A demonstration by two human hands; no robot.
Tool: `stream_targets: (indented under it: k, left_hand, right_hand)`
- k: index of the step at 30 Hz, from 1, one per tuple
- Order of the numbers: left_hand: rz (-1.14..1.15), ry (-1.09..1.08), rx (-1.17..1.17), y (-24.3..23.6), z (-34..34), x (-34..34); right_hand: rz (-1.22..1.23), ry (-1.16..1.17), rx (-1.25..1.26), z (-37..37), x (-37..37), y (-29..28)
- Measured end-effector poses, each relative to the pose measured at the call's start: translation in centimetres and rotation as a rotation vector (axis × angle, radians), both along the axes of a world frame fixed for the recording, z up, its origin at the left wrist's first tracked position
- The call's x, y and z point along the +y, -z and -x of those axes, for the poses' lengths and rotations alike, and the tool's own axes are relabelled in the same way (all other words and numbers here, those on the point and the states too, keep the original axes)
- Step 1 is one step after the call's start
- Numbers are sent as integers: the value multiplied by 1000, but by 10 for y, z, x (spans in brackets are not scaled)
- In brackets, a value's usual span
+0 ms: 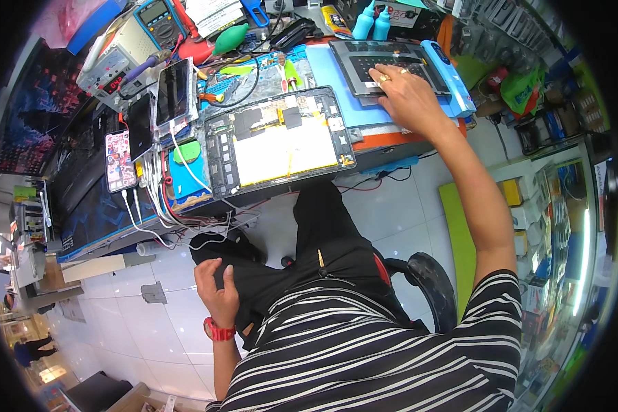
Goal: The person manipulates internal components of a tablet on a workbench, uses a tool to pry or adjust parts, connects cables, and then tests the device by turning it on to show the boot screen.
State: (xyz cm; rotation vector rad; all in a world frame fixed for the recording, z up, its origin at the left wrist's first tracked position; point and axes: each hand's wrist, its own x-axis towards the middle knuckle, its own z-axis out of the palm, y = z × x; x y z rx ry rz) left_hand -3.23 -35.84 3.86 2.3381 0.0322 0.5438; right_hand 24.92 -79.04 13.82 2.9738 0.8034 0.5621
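Note:
My right hand (402,96) rests on a dark grey, flat device panel (432,79) at the upper right, fingers spread and slightly bent over its surface. The panel lies on a light blue mat (364,117) beside a long blue tool (446,75). My left hand (216,288) hangs over my lap, thumb and fingers apart with nothing in them. In front of me lies an opened tablet (281,151) with battery pack, boards and yellow ribbon cables exposed.
Phones (120,161) with cables stand left, near a power supply (106,72) and multimeter (158,24). Blue bottles (364,24) stand at the back. A chair (429,281) is under me, a glass display case (549,226) at right. A distant person (31,350) shows lower left.

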Motion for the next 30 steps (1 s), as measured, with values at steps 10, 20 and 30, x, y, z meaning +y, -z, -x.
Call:
stream_targets:
  k: [10,20,30]
  left_hand:
    - [18,54,-9,-8,-2,-4]
    - [72,153,-102,-51,-34,-29]
    - [-91,314,-382,-147,-111,-86]
  right_hand:
    - [256,25,-481,-5,-10,-8]
    - [-163,172,-721,30,12,-100]
    - [-1171,437,-332,67,81,-114]
